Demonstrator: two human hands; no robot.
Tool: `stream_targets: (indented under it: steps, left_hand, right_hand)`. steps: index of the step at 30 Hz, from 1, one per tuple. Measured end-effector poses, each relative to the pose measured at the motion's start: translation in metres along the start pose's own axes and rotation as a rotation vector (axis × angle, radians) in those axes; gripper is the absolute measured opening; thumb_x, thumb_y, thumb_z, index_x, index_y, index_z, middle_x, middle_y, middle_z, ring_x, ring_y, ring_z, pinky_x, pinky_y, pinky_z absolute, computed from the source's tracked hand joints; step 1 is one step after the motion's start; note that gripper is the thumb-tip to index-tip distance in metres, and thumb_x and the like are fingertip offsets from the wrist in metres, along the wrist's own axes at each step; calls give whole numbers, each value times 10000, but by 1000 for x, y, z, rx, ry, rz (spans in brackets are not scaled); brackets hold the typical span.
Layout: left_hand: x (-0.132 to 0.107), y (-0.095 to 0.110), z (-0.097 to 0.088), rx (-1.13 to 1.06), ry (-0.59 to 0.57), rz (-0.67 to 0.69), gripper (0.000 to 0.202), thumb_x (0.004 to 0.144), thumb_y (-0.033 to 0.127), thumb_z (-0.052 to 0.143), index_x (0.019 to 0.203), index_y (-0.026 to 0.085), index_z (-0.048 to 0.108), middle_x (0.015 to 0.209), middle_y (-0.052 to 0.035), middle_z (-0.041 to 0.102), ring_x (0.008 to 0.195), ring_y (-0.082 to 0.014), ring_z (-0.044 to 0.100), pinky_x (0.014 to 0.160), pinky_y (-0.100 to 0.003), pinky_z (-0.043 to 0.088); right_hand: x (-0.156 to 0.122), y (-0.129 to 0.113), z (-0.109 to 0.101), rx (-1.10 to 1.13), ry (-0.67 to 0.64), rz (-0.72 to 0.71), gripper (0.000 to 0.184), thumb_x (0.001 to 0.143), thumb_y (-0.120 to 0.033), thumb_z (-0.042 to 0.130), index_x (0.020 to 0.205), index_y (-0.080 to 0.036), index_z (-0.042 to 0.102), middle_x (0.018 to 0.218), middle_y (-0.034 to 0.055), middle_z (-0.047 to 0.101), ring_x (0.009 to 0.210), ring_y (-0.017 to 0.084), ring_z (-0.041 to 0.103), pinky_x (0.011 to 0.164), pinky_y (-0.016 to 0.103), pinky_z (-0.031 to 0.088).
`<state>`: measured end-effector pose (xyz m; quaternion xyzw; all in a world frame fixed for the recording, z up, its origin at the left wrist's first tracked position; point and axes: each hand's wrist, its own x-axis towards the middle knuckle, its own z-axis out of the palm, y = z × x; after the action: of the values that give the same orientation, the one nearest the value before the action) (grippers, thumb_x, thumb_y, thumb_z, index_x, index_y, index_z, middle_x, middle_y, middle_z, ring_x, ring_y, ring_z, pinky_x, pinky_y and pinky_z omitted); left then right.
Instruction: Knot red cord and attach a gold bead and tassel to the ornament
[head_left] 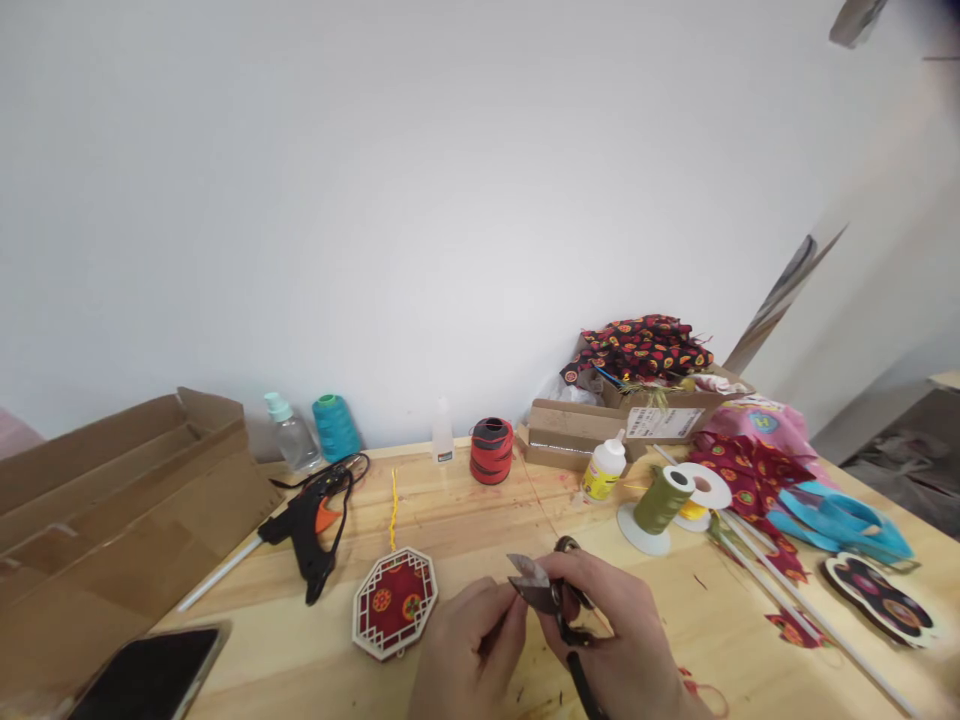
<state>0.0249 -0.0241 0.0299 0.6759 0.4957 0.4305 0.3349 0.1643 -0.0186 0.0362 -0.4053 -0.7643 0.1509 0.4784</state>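
My right hand (619,625) is wrapped around a pair of black-handled scissors (534,585), whose short blades are parted and point left. Just below and left of the blades, my left hand (474,640) is closed in a pinch; what its fingers hold, if anything, is hidden. To the left of that hand an octagonal wooden lattice ornament (395,603) lies flat, with dark red patterned fabric inside its frame. A yellow cord (394,510) runs up from its top edge across the wooden table (450,515).
Leftward lie a black glue gun (306,530), a phone (146,675) and a cardboard box (135,540). Along the back stand a teal thread cone (335,428), red cord spool (491,452) and glue bottle (604,470). Rightward are a green thread spool (664,503), white sticks (802,595) and fabric (750,470).
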Motion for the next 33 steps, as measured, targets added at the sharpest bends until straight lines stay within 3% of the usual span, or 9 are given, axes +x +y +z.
stream_targets:
  steps: [8, 13, 17, 21, 25, 28, 33]
  left_hand:
    - [1, 0, -4, -12, 17, 57, 195, 738, 170, 519, 591, 195, 644, 551, -24, 604, 516, -152, 521, 506, -195, 365]
    - [3, 5, -1, -135, -45, -55, 217, 776, 231, 488, 711, 192, 691, 611, -25, 622, 586, -161, 539, 550, -196, 387]
    - [3, 7, 3, -245, 9, -141, 223, 752, 276, 517, 728, 186, 719, 592, -12, 614, 585, -157, 513, 555, -201, 373]
    - [3, 3, 5, -363, 38, -239, 244, 704, 333, 567, 670, 150, 726, 465, 18, 481, 469, -107, 378, 454, -200, 283]
    - [3, -4, 4, -586, -52, -446, 388, 634, 459, 619, 714, 91, 711, 397, 81, 245, 390, -56, 183, 393, -205, 123]
    - [3, -9, 4, -743, -93, -493, 413, 616, 482, 634, 704, 83, 695, 385, 97, 224, 379, -43, 157, 395, -209, 92]
    - [2, -15, 9, -803, -127, -498, 353, 632, 450, 641, 592, 101, 663, 383, 92, 256, 380, -39, 164, 395, -212, 89]
  right_hand:
    - [5, -2, -1, -55, -19, -64, 313, 652, -13, 456, 887, -193, 560, 568, -30, 509, 457, 89, 456, 430, 176, 368]
    - [4, 0, -1, -36, -7, 40, 354, 584, -14, 457, 859, -210, 564, 539, -56, 476, 429, 80, 431, 425, 173, 359]
    - [5, 0, -1, -24, -6, 61, 350, 559, -12, 480, 834, -211, 566, 524, -68, 464, 415, 75, 430, 432, 177, 361]
    - [5, 0, -3, 23, 21, 73, 271, 600, -40, 514, 810, -203, 568, 538, -50, 509, 413, 79, 442, 415, 175, 376]
    - [-1, 2, -4, 101, 108, 165, 190, 661, -101, 560, 822, -202, 560, 612, -12, 580, 422, 85, 473, 415, 181, 419]
    - [-7, 1, -1, 108, 179, 154, 187, 665, -114, 580, 824, -213, 579, 604, -9, 587, 429, 94, 494, 426, 186, 434]
    - [-11, -3, 8, 66, 229, 85, 227, 646, -73, 575, 814, -226, 586, 620, -5, 615, 513, 124, 561, 495, 201, 461]
